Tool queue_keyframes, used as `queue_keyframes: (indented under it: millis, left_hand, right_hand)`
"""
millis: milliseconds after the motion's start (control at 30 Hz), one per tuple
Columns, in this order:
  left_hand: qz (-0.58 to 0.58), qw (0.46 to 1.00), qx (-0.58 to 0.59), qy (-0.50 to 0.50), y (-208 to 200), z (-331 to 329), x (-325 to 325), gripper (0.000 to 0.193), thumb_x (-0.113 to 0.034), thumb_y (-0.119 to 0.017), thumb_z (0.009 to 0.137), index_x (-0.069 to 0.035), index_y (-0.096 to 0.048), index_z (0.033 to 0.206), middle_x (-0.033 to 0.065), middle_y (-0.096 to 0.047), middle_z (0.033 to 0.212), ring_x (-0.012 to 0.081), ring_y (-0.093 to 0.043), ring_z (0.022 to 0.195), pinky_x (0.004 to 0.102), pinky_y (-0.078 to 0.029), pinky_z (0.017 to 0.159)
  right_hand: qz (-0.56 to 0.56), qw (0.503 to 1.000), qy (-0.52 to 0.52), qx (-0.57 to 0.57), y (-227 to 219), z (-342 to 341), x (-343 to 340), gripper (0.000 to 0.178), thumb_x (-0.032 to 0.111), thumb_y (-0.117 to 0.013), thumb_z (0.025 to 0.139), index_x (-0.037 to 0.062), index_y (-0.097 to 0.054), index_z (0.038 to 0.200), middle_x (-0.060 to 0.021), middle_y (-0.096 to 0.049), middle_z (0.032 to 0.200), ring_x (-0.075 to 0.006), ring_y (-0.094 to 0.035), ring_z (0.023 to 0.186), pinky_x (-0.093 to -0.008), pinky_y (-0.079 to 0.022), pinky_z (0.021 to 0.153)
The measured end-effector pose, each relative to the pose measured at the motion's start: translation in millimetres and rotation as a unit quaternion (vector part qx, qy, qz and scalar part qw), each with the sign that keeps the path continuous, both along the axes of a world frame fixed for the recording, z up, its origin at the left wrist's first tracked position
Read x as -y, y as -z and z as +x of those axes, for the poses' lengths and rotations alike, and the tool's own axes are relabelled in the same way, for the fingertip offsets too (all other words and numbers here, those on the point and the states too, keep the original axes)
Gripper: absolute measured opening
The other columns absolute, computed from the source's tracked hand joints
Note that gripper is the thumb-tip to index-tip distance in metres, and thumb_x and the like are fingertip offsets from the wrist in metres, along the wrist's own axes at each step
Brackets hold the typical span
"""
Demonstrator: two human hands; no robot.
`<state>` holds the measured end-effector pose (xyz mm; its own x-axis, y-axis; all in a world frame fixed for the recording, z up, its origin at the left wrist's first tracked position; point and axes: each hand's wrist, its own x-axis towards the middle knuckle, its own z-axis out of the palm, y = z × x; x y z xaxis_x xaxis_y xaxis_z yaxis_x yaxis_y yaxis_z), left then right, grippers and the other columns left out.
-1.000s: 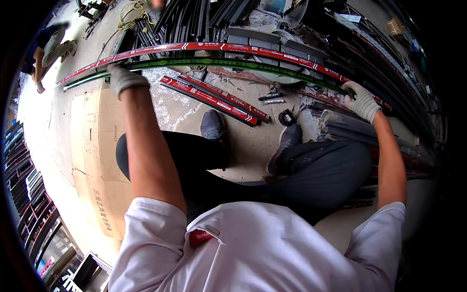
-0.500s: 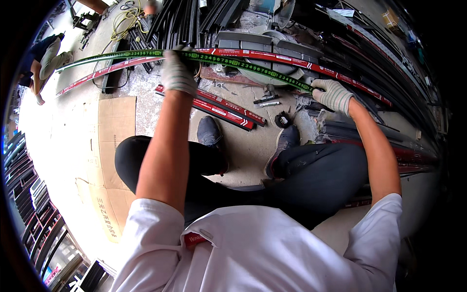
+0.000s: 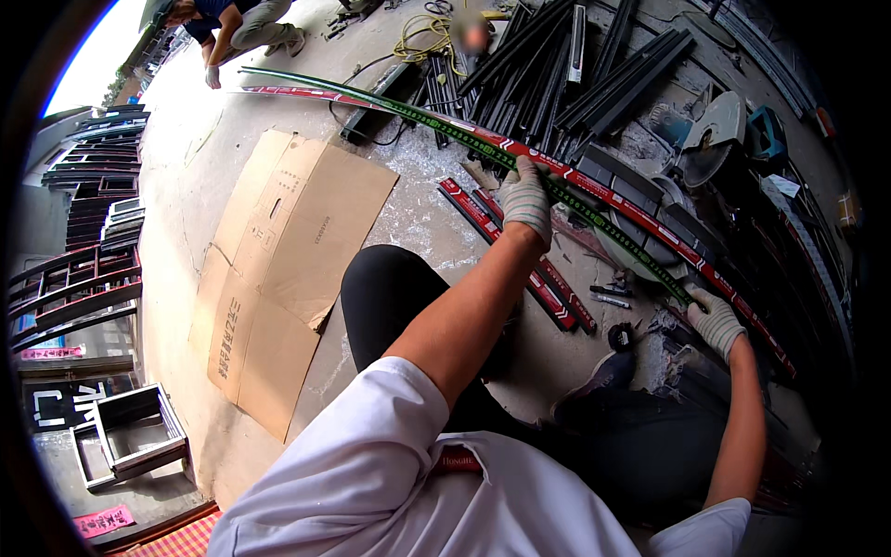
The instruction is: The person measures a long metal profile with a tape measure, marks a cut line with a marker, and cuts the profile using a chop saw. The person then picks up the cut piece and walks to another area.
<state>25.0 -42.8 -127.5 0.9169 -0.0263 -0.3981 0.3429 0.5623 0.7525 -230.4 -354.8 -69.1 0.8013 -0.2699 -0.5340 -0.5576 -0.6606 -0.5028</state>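
Observation:
A long green tape measure blade (image 3: 617,235) with black markings runs diagonally along a long red-faced bar (image 3: 594,181). My left hand (image 3: 526,198), in a striped white work glove, is closed around the blade beside the bar, near the middle of the visible length. My right hand (image 3: 717,320), gloved the same way, pinches the blade at its near right end. Some fingertips are hidden. Below the blade, short red-and-black bars (image 3: 548,292) lie on the floor. Two markers (image 3: 611,297) and a small round black object (image 3: 621,337) lie near my shoe.
Flattened cardboard (image 3: 288,241) covers floor to the left. A cut-off saw (image 3: 710,148) stands at the upper right, near piled black profiles (image 3: 520,84). A yellow cable (image 3: 422,39) lies beyond. Another person (image 3: 251,28) crouches at the far left. Window frames (image 3: 135,432) stand lower left.
My view has swung left, bringing more cardboard and the other person into sight. Both hands still hold the tape blade; in the picture they sit lower and farther right.

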Motion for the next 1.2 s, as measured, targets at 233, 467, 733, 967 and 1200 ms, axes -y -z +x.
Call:
queue_keyframes:
  millis: [233, 467, 733, 967, 1200]
  left_hand:
    - [-0.042, 0.993, 0.000, -0.112, -36, 177, -117, 0.049, -0.050, -0.040, 0.109, -0.007, -0.051, 0.089, 0.0066, -0.050, 0.066, 0.0237, -0.050, 0.055, 0.0357, -0.049, 0.055]
    - [0.009, 0.999, 0.026, -0.022, -34, 106, -54, 0.054, -0.048, -0.029, 0.112, -0.003, -0.058, 0.116, 0.0118, -0.067, 0.099, 0.0285, -0.065, 0.089, 0.0427, -0.056, 0.089]
    - [-0.073, 0.995, 0.001, 0.070, -25, -55, 35, 0.042, -0.044, -0.043, 0.112, -0.007, -0.063, 0.108, 0.0088, -0.070, 0.089, 0.0218, -0.069, 0.079, 0.0369, -0.058, 0.072]
    - [0.028, 0.991, -0.063, -0.110, -4, 105, -53, 0.038, -0.041, -0.045, 0.107, -0.007, -0.059, 0.098, 0.0100, -0.065, 0.074, 0.0268, -0.061, 0.062, 0.0396, -0.054, 0.061]
    - [0.069, 0.980, -0.101, -0.159, -15, 235, -150, 0.020, -0.026, -0.056, 0.105, -0.009, -0.059, 0.095, 0.0095, -0.068, 0.081, 0.0253, -0.065, 0.067, 0.0375, -0.054, 0.061]
  right_hand:
    - [-0.072, 0.996, 0.059, 0.010, 35, -72, 74, 0.042, 0.026, -0.071, 0.096, -0.0024, -0.068, 0.127, -0.0211, -0.072, 0.123, -0.0272, -0.069, 0.115, -0.0360, -0.051, 0.102]
    - [-0.015, 0.998, -0.050, 0.015, -36, 21, 0, 0.040, 0.029, -0.064, 0.097, -0.0030, -0.071, 0.119, -0.0132, -0.076, 0.100, -0.0216, -0.070, 0.092, -0.0339, -0.054, 0.088]
    - [0.052, 0.996, -0.065, 0.018, -27, 55, -50, 0.036, 0.031, -0.062, 0.095, 0.0017, -0.073, 0.111, -0.0131, -0.072, 0.087, -0.0225, -0.066, 0.081, -0.0365, -0.053, 0.079]
    - [0.005, 0.997, -0.078, -0.001, 9, 5, 16, 0.037, 0.026, -0.064, 0.097, -0.0022, -0.069, 0.121, -0.0210, -0.074, 0.112, -0.0294, -0.071, 0.103, -0.0374, -0.053, 0.091]
    - [-0.041, 0.996, 0.053, 0.050, 65, -105, 129, 0.022, 0.015, -0.063, 0.101, -0.0042, -0.068, 0.111, -0.0081, -0.070, 0.095, -0.0123, -0.060, 0.082, -0.0310, -0.052, 0.076]
